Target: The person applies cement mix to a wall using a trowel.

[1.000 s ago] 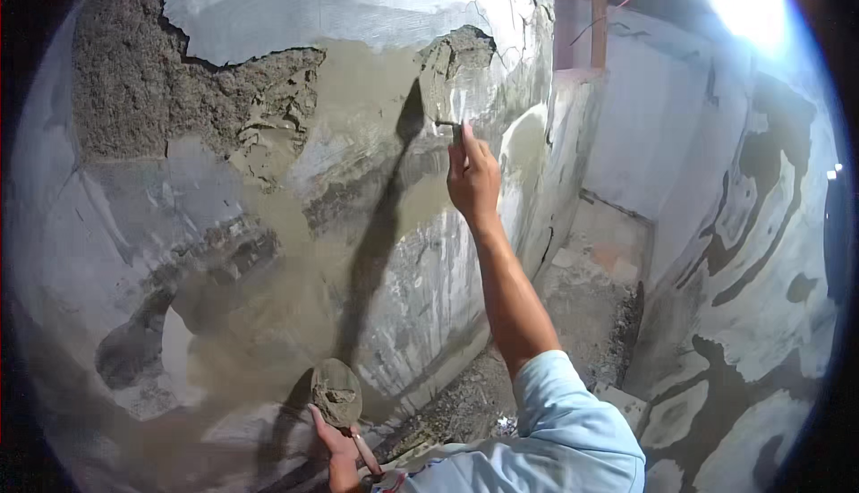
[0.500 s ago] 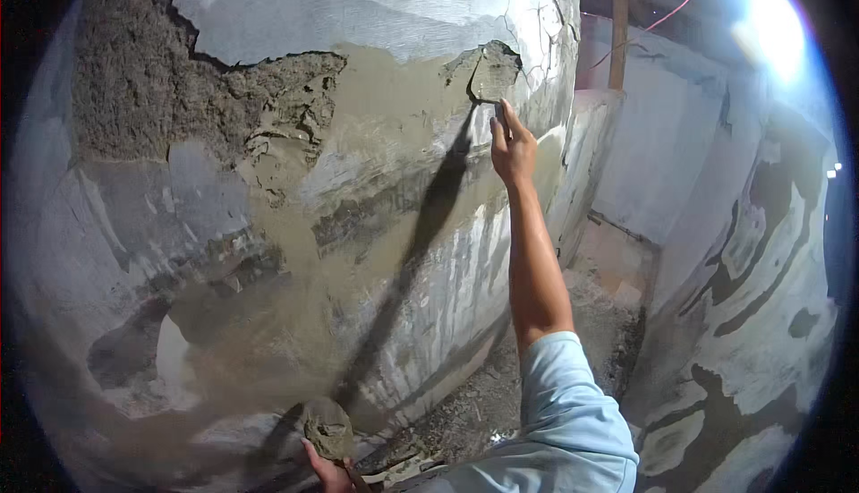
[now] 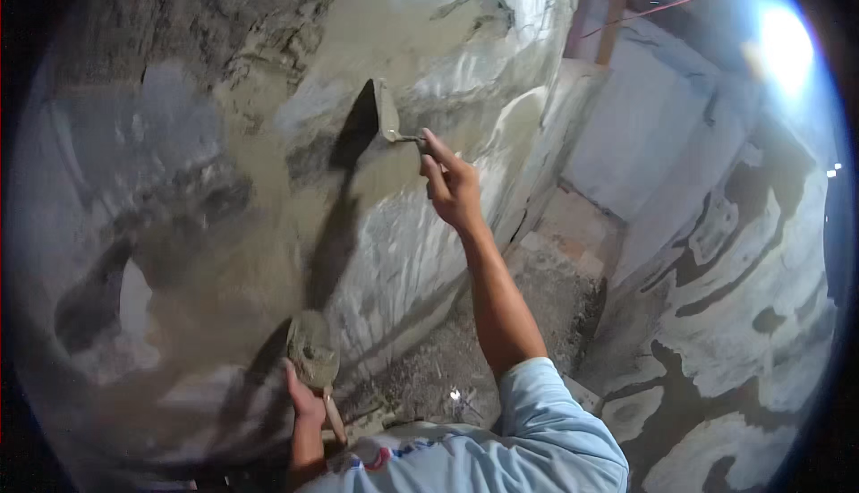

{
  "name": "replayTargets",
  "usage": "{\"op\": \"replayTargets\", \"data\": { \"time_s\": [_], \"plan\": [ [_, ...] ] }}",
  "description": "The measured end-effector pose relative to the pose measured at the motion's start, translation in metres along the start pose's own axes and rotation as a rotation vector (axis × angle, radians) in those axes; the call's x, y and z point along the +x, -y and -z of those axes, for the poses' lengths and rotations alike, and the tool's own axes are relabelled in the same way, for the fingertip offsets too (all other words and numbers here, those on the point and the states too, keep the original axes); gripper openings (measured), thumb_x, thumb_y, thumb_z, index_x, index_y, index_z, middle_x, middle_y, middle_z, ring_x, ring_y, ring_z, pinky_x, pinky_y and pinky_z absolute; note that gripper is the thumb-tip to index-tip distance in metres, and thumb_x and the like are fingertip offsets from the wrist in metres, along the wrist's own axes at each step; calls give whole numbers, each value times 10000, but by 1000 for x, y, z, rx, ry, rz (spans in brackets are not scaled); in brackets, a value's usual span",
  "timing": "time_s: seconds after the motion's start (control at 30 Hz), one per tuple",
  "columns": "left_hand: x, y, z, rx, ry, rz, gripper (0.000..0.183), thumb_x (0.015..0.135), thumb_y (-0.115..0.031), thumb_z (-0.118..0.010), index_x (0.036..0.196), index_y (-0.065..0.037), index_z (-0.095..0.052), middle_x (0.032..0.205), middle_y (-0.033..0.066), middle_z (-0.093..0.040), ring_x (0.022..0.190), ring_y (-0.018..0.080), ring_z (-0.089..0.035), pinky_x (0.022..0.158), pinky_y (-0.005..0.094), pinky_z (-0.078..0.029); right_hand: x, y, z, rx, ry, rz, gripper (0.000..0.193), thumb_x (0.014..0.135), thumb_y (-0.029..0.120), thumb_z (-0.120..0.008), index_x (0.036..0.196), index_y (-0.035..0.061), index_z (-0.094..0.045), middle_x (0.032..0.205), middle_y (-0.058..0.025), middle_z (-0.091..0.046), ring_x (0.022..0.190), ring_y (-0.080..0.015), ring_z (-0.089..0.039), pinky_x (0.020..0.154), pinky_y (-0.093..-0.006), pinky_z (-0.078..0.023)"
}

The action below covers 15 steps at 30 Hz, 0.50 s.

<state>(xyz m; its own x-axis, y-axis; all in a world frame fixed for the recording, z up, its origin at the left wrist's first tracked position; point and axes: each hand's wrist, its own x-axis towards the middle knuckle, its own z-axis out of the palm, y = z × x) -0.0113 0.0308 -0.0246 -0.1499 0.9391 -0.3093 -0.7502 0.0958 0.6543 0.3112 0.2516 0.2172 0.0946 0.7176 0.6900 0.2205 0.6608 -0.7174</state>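
In my right hand I grip a trowel by its handle, fingers wrapped round it. The thin blade is held near the wall, tilted, and casts a dark shadow. Low at the left, my left hand holds a rounded, mortar-covered tool, with the thumb along its edge. Its short brownish handle slants down beside the palm; the fingers beneath are hidden. Wet mortar is smeared over the upper part of the plaster wall, and a small rough hollow shows near the wall's right edge.
A large rough bare patch lies at the wall's upper left. Rubble covers the floor below. A second, blotchy wall rises on the right. At upper right are a bright lamp, a wooden post and a red wire.
My right hand has drawn the trowel off the hollow patch, down and left in view. The left hand and its mortar tool appear higher. The whole view has tipped downward.
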Motion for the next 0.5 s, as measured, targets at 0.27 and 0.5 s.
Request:
{"op": "replayTargets", "data": {
  "time_s": [0.27,0.5],
  "plan": [
    [-2,-37,-41,259,-10,75,544,1010,-587,-472,1124,-78,-623,823,22,-647,576,106,-566,430,271,-393,-172,18,-24,207,482,-701,220,915,64,-725,1069,-5,-584,812,-45,-627,533,-75,-547,448,-255,-417],
    [-27,-78,-19,345,-100,278,549,1023,-590,-441,1102,-95,-664,733,-7,-641,513,95,-534,408,247,-355,-213,-38,-53,269,853,-827,177,1019,190,-595,1050,24,-649,803,-20,-656,640,-87,-598,539,-257,-459]
  ]
}}
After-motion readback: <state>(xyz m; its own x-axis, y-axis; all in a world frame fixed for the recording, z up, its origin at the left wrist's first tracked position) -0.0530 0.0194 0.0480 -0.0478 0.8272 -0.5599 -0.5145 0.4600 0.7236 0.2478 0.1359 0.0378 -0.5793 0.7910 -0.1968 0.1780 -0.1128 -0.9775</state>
